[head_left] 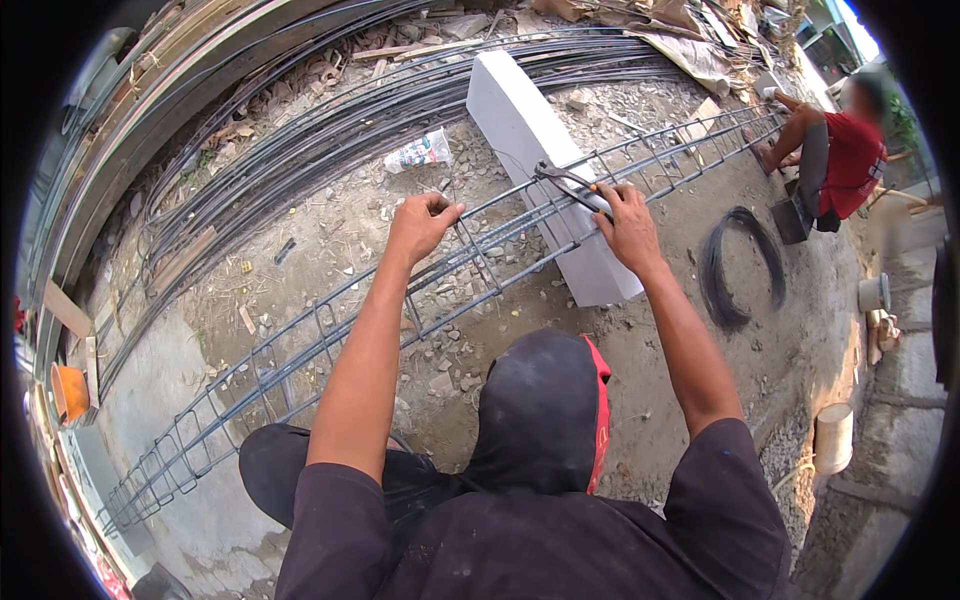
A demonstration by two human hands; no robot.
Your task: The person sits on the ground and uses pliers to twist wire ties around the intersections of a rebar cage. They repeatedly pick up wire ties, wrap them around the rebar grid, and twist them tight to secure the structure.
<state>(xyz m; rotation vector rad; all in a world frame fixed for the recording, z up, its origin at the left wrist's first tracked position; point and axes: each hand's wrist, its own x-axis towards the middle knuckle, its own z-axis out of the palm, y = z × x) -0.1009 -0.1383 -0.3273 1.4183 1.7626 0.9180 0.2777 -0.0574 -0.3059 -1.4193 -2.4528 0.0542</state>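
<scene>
A long rebar cage [487, 236] of steel bars and square stirrups runs slantwise in front of me. My right hand [632, 228] is wrapped around the handles of dark pincers [566, 180], whose jaws sit by the cage's upper bar. Thumb and fingers of my left hand [422, 226] come together in a pinch at the upper corner of a stirrup [472, 240]. Whatever is between those fingertips is too small to make out. Under the cage, between my hands, lies a long white block [530, 115].
A coil of dark wire [742, 268] lies on the ground at right. Another person [845, 160] in red squats at the cage's far end. Long loose bars [330, 120] and a crumpled plastic cup [418, 151] lie beyond the cage. An orange helmet-like object [70, 392] sits far left.
</scene>
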